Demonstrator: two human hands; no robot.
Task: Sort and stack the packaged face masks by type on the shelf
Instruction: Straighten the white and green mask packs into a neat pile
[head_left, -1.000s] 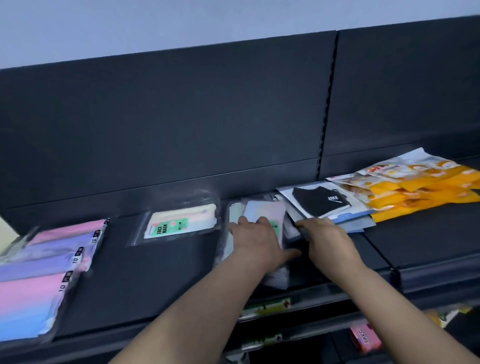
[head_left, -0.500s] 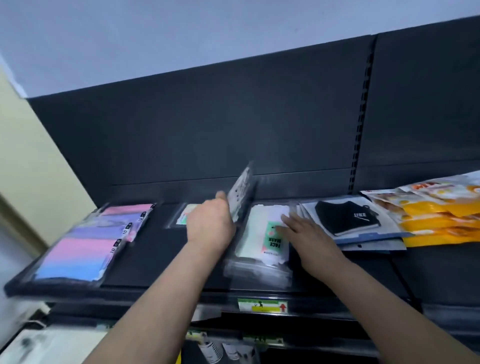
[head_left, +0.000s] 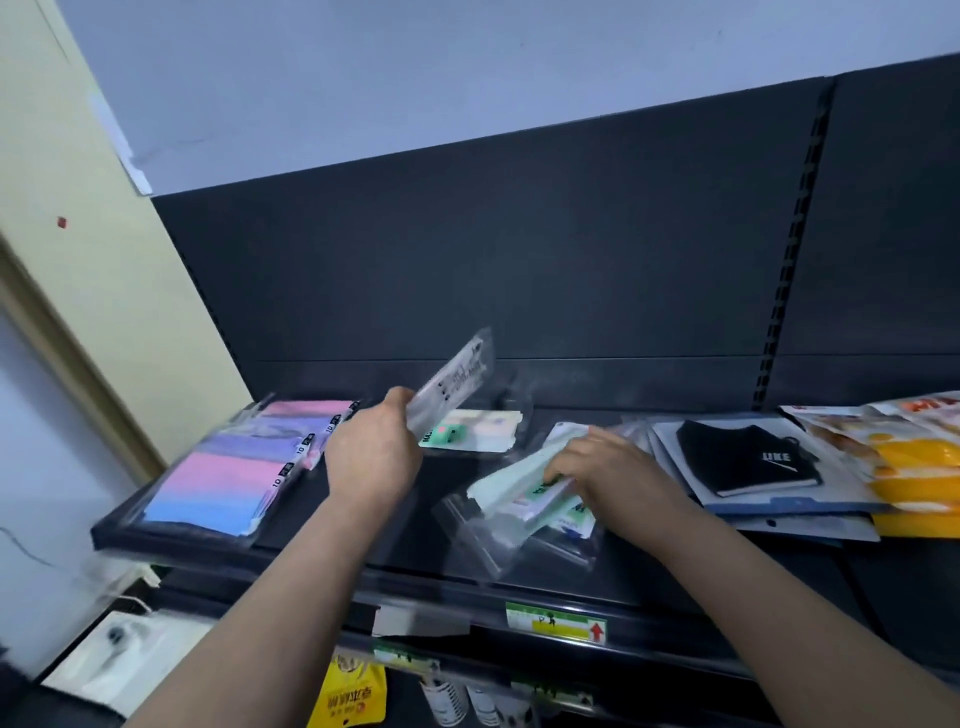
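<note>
Clear packet (head_left: 457, 379) has moved left, gripped by left hand (head_left: 371, 457); right hand (head_left: 608, 467) fingers clutch the pile (head_left: 519, 493).

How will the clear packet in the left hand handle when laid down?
Probably light: the left hand holds the clear packet by one edge. It juts up without drooping, so likely semi-stiff. Its glossy plastic may slide off the flat packet.

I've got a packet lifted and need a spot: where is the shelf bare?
Bare shelf lies between the pastel stack and the loose pile the right hand grips, in front of the green-label packet. Right of that, black-mask packs and orange packs overlap.
</note>
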